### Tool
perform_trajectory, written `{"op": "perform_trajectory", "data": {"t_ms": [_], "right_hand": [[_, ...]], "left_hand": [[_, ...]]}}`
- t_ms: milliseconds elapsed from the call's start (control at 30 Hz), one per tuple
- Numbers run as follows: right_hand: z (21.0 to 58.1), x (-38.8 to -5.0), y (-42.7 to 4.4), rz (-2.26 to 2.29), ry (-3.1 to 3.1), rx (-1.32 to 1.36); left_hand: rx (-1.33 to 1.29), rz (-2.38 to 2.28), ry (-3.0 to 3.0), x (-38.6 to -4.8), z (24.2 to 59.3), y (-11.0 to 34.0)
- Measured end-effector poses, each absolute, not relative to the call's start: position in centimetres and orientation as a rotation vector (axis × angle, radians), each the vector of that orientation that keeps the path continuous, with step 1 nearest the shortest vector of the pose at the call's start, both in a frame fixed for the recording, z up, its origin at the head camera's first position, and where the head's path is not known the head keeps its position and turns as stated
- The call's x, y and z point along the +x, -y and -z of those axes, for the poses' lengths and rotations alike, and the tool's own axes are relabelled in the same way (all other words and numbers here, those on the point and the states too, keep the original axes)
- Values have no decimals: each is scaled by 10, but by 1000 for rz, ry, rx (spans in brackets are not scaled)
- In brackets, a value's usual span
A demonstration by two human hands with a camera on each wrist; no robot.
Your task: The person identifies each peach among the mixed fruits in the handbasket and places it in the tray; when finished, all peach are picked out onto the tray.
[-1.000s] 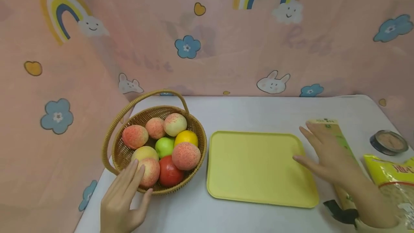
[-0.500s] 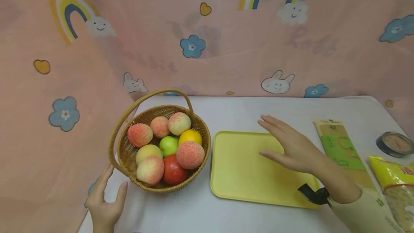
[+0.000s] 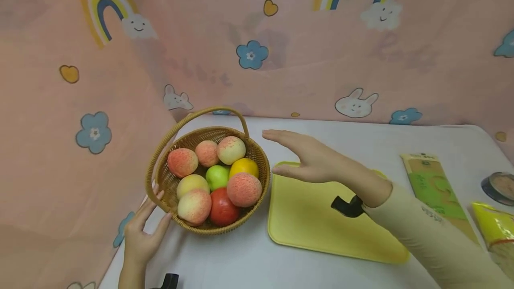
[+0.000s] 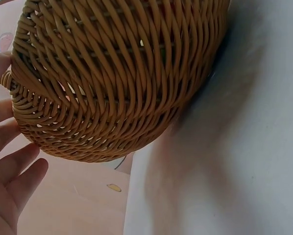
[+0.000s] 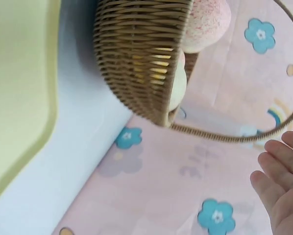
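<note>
A wicker basket (image 3: 217, 232) with a tall arched handle (image 3: 166, 135) stands on the left of the table. In it lie several peaches (image 3: 182, 162), a green apple (image 3: 217, 177), a red fruit (image 3: 223, 207) and a yellow fruit (image 3: 244, 167). My left hand (image 3: 140, 240) is at the basket's left side, thumb and fingers spread about the foot of the handle; in the left wrist view the fingertips meet the wicker (image 4: 112, 83). My right hand (image 3: 311, 155), fingers extended, hovers over the back of the yellow tray (image 3: 321, 222), just right of the basket and apart from it.
Right of the tray lies a green and tan flat packet (image 3: 435, 186). Beyond it are a round dark-rimmed container (image 3: 499, 187) and a yellow bag (image 3: 494, 222) at the right edge. A pink patterned cloth (image 3: 297, 66) hangs behind the table.
My right hand has moved left from the flat packet, across the tray, to beside the basket. My left hand has gone from over the front peach to the basket's left side.
</note>
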State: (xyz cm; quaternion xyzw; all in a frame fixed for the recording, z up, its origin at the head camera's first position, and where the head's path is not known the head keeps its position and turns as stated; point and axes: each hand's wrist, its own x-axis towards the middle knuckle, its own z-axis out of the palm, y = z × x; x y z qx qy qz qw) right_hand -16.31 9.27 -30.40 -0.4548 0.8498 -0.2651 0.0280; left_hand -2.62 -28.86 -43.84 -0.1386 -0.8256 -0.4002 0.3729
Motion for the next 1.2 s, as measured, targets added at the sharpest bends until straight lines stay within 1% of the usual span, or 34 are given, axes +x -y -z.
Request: {"op": "perform_trajectory", "data": {"t_ms": [300, 500, 667, 800, 1067, 1200], "right_hand": [[293, -187, -22, 802, -2451, -1557], [287, -199, 19, 771, -2361, -1450], [287, -208, 49, 717, -2345, -1445], [286, -215, 69, 695, -2342, -1440], [291, -223, 101, 813, -2272, -1236], [292, -230, 110, 809, -2228, -1216]], "left_hand": [[-392, 1116, 2083, -23, 423, 274], [-414, 1194, 2029, -26, 438, 279], [-417, 1245, 1997, -28, 447, 281], [-425, 1262, 1986, -31, 449, 280], [-433, 1281, 1972, -31, 449, 278], [-419, 1268, 1974, -31, 447, 276]]}}
